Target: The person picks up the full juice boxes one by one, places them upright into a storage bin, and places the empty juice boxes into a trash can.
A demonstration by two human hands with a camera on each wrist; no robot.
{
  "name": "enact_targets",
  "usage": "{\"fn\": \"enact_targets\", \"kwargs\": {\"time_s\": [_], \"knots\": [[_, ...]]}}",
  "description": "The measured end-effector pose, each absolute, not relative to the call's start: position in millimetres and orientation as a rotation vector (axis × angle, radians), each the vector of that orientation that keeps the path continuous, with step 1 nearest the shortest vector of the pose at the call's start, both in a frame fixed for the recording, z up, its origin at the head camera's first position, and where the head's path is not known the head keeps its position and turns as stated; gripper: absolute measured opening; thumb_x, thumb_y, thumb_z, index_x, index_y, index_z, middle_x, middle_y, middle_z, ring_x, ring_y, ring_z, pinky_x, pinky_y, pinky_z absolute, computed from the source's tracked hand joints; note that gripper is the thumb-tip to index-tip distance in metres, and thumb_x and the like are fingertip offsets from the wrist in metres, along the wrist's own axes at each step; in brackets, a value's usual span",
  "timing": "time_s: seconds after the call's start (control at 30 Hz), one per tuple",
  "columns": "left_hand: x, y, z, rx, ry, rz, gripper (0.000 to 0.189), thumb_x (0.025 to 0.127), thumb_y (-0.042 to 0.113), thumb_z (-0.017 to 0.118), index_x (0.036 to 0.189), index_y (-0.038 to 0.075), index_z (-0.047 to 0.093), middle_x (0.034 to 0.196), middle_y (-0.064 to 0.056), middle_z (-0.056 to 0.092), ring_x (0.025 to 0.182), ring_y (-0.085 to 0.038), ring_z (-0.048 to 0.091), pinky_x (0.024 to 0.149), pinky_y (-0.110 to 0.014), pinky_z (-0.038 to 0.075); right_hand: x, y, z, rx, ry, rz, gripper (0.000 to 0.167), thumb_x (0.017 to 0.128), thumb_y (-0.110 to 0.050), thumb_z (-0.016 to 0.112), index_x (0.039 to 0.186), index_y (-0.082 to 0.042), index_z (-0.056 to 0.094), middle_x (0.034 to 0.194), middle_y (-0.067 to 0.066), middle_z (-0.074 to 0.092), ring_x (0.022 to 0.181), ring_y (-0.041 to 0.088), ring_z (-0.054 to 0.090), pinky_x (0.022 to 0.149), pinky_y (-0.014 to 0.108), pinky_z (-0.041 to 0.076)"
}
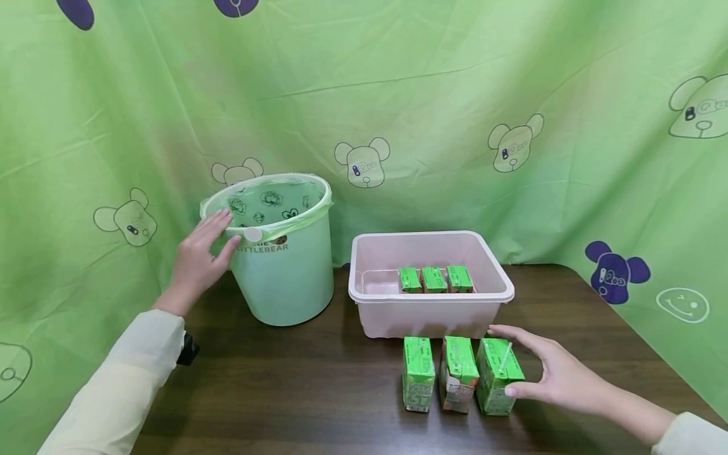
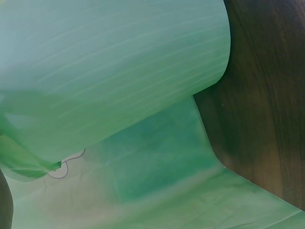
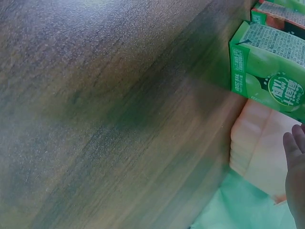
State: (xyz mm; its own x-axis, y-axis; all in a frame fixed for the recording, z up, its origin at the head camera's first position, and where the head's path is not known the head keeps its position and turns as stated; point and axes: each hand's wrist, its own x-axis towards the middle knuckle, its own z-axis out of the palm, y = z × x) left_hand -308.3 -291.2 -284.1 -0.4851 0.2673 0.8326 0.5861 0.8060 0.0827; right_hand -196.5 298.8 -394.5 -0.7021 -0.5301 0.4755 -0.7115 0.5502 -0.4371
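Three green juice boxes stand in a row on the table: a left juice box (image 1: 418, 374), a middle juice box (image 1: 459, 374) and a right juice box (image 1: 499, 376) with a straw on its top. My right hand (image 1: 554, 370) is spread around the right juice box, thumb at its near side and fingers at its far side. In the right wrist view, fingertips (image 3: 298, 138) show apart from the green carton (image 3: 269, 71). At the left, my left hand (image 1: 201, 256) lies with extended fingers at the rim of a pale green bin (image 1: 284, 278), which has a printed liner.
A pink plastic tub (image 1: 432, 316) stands behind the row, with three more green-topped juice boxes (image 1: 435, 280) inside. The bin is left of the tub. A green curtain (image 1: 432, 95) with bear prints hangs behind the brown wooden table (image 1: 296, 385).
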Motion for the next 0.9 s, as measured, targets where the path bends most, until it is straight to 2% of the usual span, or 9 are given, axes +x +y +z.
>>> {"fn": "enact_targets", "kwargs": {"time_s": [0.3,0.53,0.9], "knots": [[-311.5,-289.6,-284.6,-0.607,-2.022,-0.444,0.049,0.099,0.038,0.055,0.129,-0.001,0.059,0.134,-0.018,0.055,0.124,-0.035,0.052,0.111,-0.041,0.034,-194.5,292.9,-397.1,1.029,-2.475,0.912,0.086,0.068,-0.025,0.09,0.141,-0.012,0.048,0.136,-0.002,0.056,0.125,-0.001,0.044,0.099,0.005,0.029],[-312.4,-289.1,-285.2,-0.605,-2.006,-0.431,0.047,0.098,0.037,0.056,0.127,-0.001,0.06,0.131,-0.019,0.056,0.122,-0.036,0.054,0.11,-0.042,0.036,-193.5,290.2,-397.3,0.977,-2.474,0.894,0.08,0.067,-0.026,0.09,0.137,-0.015,0.053,0.128,0.006,0.062,0.119,-0.001,0.05,0.097,0.005,0.031],[-313.7,-289.7,-287.7,-0.603,-1.984,-0.423,0.048,0.099,0.039,0.055,0.127,0.0,0.061,0.129,-0.02,0.058,0.12,-0.036,0.055,0.11,-0.039,0.036,-192.5,293.3,-387.0,0.937,-2.483,0.886,0.077,0.068,-0.026,0.09,0.135,-0.017,0.055,0.126,0.005,0.063,0.119,-0.003,0.048,0.096,0.004,0.03]]}}
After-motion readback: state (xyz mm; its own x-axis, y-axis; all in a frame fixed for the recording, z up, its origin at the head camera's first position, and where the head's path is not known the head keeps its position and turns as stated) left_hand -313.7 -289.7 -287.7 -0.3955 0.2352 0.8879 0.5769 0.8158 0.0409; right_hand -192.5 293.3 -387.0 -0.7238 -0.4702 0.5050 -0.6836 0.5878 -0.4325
